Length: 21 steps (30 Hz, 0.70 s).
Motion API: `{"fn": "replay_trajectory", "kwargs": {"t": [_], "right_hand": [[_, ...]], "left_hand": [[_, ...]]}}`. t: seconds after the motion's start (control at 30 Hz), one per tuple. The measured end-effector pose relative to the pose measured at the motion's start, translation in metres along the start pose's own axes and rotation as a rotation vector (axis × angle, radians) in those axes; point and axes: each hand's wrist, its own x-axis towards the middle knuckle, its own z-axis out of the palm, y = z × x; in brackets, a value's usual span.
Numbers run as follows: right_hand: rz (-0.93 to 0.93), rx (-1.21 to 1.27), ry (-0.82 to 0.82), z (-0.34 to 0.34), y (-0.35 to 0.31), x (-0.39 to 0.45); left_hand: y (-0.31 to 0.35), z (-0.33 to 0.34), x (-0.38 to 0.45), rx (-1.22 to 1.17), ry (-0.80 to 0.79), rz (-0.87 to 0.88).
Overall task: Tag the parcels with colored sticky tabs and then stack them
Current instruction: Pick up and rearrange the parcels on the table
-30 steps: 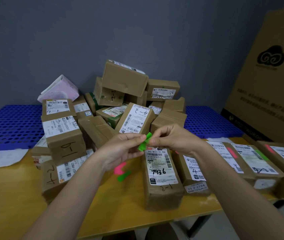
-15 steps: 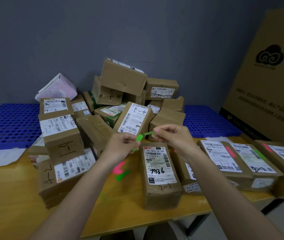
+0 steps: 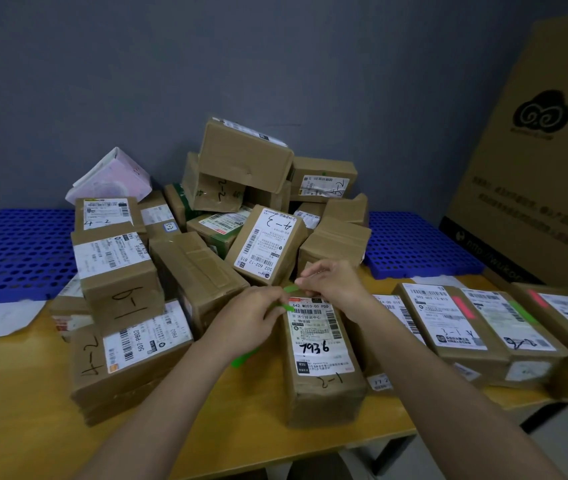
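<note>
Green tab (image 3: 290, 289) mostly hidden between both pinching hands.

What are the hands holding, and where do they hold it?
Both hands pinch green sticky tabs: right hand at one tab's right end, left hand on the rest.

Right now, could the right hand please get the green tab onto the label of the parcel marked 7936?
Probably yes: the right hand pinches the green tab just above the 7936 parcel, whose label faces up uncovered; only the left hand is close beside.
</note>
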Motion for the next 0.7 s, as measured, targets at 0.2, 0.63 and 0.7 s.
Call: {"fn": "replay_trajectory", "kwargs": {"t": [0.2, 0.63, 0.7], "right_hand": [[-0.083, -0.217, 0.020, 0.006, 0.002, 0.002], [0.061, -0.500, -0.076, 0.001, -0.011, 0.011], [0.106, -0.474, -0.114, 0.000, -0.012, 0.013]], "left_hand": [[0.000, 0.001, 0.001, 0.036, 0.005, 0.024], [0.009, -0.007, 0.009, 0.187, -0.116, 0.003], [0.011, -0.007, 0.008, 0.175, -0.121, -0.018]]}}
